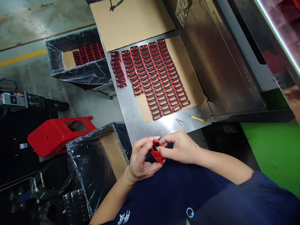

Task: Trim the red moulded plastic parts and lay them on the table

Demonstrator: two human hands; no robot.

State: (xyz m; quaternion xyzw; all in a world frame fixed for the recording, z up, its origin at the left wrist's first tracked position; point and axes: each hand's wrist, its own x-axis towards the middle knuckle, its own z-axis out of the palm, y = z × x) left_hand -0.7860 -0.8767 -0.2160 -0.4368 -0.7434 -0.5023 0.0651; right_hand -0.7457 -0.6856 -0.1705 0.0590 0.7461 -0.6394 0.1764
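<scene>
Close to my body, I hold a small red plastic frame (157,153) with a dark opening between both hands. My left hand (142,157) is closed around its left side and lower end. From the right, my right hand (177,148) pinches the piece, its thumb pressed against the red edge. Just beyond my hands is the metal table (133,120), where rows of red-and-black rectangular frames (160,93) lie on cardboard. A small pair of pliers (179,121) and a thin tool with a yellow handle (197,118) rest near the table's front edge.
A plastic-lined bin (93,175) stands at my left. Farther back, another lined bin (82,70) contains more red pieces. A large red cover (58,136) sits beside machinery. A metal cabinet wall (220,62) borders the table's right side. Green-handled pliers (116,4) lie on the far cardboard.
</scene>
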